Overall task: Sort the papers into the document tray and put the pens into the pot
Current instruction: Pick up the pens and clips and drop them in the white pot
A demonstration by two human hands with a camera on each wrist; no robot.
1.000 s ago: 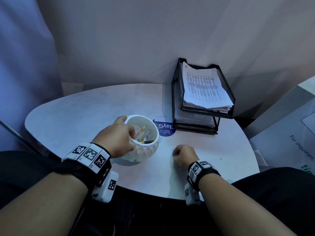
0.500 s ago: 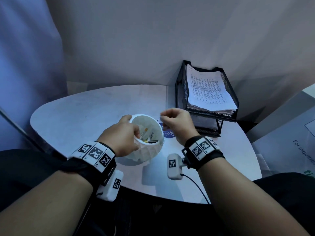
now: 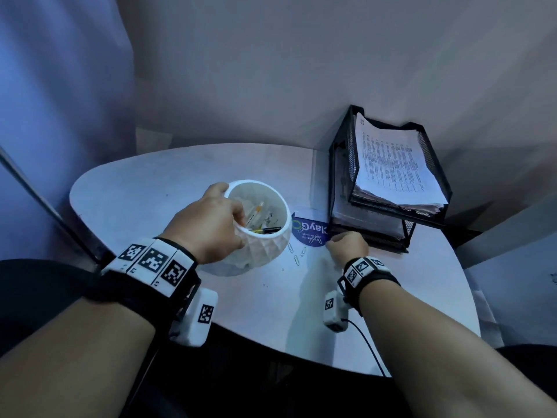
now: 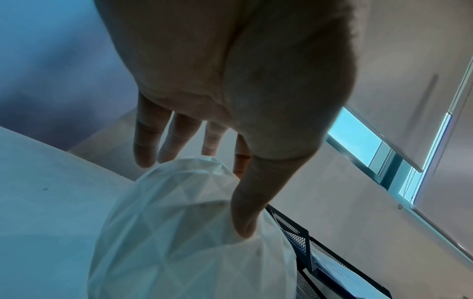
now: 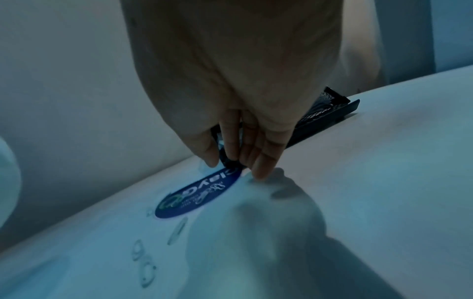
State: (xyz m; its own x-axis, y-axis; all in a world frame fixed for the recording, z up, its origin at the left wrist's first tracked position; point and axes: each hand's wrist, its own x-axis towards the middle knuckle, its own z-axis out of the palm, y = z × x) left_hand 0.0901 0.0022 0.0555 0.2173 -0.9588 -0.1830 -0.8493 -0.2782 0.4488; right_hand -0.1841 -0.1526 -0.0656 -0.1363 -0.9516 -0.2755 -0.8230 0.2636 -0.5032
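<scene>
We found the left hand [image 3: 208,226] clasped on the near-left rim of the pot [image 3: 265,245], thumb [image 4: 245,210] pressed on the outer faceted wall and fingers [image 4: 144,141] reaching over the rim, as the left wrist view confirmed. The pot stood on the table [image 3: 144,188], and pens [image 3: 265,229] lay inside it, just right of the left hand's knuckles.

Between the two hands we noted several paperclips [image 3: 297,259] loose on the table, and a blue round sticker [image 3: 310,232] just right of the pot, carrying more clips.

The right hand [image 3: 348,245] was down at the sticker's right edge, fingers [image 5: 266,159] drawn close together with tips at the table. The right wrist view showed a small dark object [image 5: 230,161] between thumb and fingers; we could not tell what it was, nor whether it was truly pinched.

Just beyond and right of the right hand stood the tray [image 3: 340,164], a black mesh two-tier unit. Its upper tier held a stack of printed papers [image 3: 391,170]; the lower tier also held sheets, dimly seen.
</scene>
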